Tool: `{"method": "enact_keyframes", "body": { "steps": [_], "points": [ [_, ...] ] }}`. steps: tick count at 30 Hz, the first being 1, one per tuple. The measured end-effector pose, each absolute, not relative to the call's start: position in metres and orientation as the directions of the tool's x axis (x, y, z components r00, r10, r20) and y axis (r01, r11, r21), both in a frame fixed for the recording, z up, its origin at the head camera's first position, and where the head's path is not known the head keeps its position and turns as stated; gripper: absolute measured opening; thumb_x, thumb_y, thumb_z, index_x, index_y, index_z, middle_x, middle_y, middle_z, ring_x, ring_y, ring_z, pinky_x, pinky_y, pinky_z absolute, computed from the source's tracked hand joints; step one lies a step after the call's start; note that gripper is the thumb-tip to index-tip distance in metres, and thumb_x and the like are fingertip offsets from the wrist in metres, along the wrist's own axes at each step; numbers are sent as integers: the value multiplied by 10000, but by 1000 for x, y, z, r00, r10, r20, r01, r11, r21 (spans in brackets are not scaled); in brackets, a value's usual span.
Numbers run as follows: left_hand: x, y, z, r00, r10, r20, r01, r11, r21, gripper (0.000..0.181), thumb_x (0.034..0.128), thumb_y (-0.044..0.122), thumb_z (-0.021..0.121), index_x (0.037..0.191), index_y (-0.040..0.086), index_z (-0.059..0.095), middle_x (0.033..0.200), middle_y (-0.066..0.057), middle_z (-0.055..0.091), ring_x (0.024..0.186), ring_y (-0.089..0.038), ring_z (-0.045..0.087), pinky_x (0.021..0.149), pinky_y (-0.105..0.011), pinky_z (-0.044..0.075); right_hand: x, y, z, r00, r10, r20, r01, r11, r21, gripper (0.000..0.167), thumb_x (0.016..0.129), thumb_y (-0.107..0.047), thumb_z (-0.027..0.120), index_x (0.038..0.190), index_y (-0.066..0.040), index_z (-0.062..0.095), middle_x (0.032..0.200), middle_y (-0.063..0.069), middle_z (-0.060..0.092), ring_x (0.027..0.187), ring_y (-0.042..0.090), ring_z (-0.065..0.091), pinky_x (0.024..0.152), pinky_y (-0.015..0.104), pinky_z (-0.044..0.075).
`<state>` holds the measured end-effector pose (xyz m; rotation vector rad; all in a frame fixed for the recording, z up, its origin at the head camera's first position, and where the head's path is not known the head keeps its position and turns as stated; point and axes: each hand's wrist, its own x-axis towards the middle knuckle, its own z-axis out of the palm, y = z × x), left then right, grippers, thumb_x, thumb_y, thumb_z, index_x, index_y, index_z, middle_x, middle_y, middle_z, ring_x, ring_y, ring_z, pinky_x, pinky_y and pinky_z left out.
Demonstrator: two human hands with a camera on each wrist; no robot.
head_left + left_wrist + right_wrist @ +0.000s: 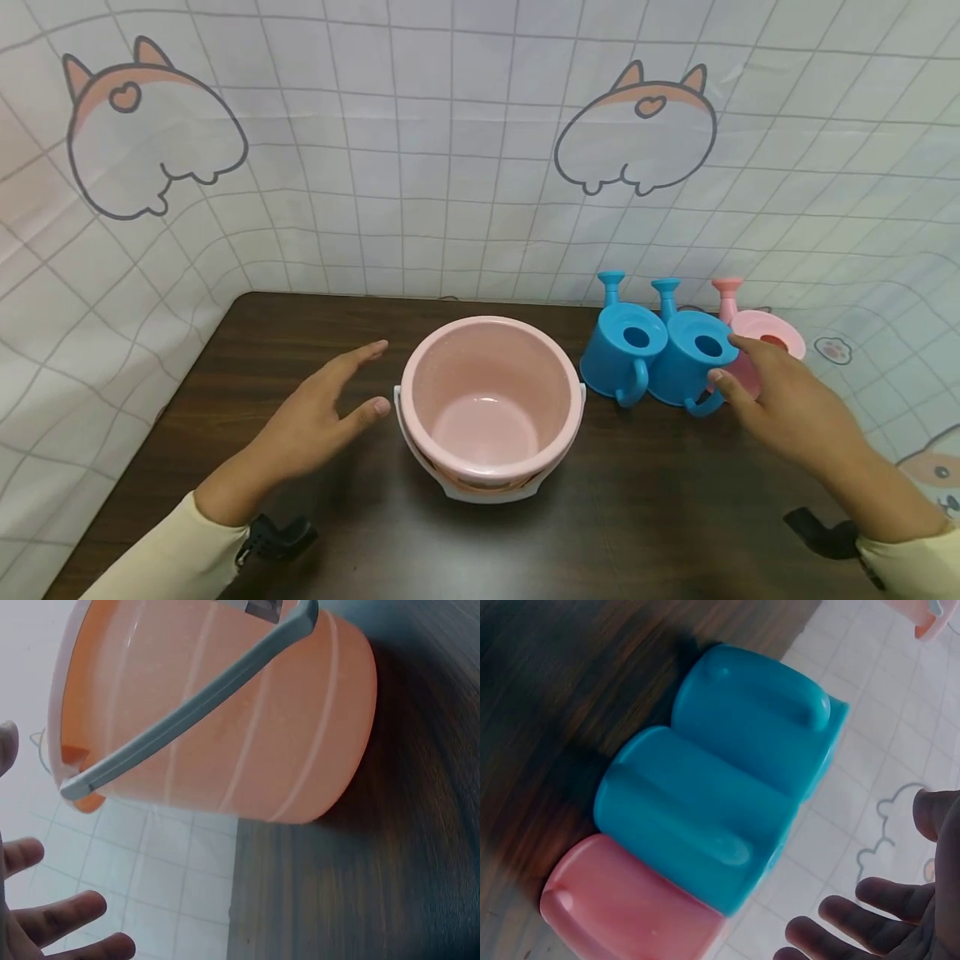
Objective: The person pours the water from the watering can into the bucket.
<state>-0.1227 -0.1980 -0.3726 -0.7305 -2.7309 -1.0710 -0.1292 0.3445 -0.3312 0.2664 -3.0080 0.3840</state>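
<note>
A pink bucket (487, 467) with a pale handle (195, 712) stands upright in the middle of the dark table, its inside bare. My left hand (311, 417) hovers just left of it, fingers extended and apart from the rim. To the right, two blue watering cans (618, 350) (750, 720) and a pink watering can (768, 329) stand side by side, spouts towards the wall. Over the pink can and the nearer blue one reaches my right hand (802, 408), its fingers spread and holding nothing. In the head view it partly hides the pink can.
The dark wooden table (315, 533) ends at a white gridded cloth (465, 208) that hangs behind and at both sides. Cartoon animal drawings are printed on the cloth. A dark strap (277, 537) sits on my left wrist.
</note>
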Motion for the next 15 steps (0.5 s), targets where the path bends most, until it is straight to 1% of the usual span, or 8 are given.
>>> {"method": "enact_keyframes", "body": {
  "steps": [5, 12, 15],
  "points": [
    [-123, -191, -375, -866, 406, 293, 494, 592, 637, 688, 970, 350, 720, 1575, 255, 406, 1570, -19, 443, 1442, -263, 399, 1120, -570, 337, -130, 341, -335, -979, -169, 115, -193, 949, -248, 753, 1020, -457, 598, 1478, 107, 401, 1409, 384, 466, 1218, 593, 483, 861, 766, 420],
    [-123, -183, -377, -854, 435, 286, 504, 551, 665, 706, 957, 350, 737, 1571, 223, 414, 1567, 7, 442, 1441, -248, 399, 1120, -573, 336, -127, 335, -336, -976, -178, 128, -207, 942, -263, 742, 1022, -459, 593, 1492, 84, 408, 1449, 359, 455, 1243, 586, 484, 859, 759, 424],
    [-124, -181, -377, -854, 439, 281, 501, 542, 674, 709, 951, 350, 744, 1568, 228, 417, 1552, 4, 461, 1428, -243, 415, 1118, -570, 339, -127, 332, -338, -973, -187, 138, -218, 940, -263, 719, 1023, -443, 599, 1492, 73, 419, 1453, 352, 459, 1243, 584, 489, 851, 756, 429]
  ]
}}
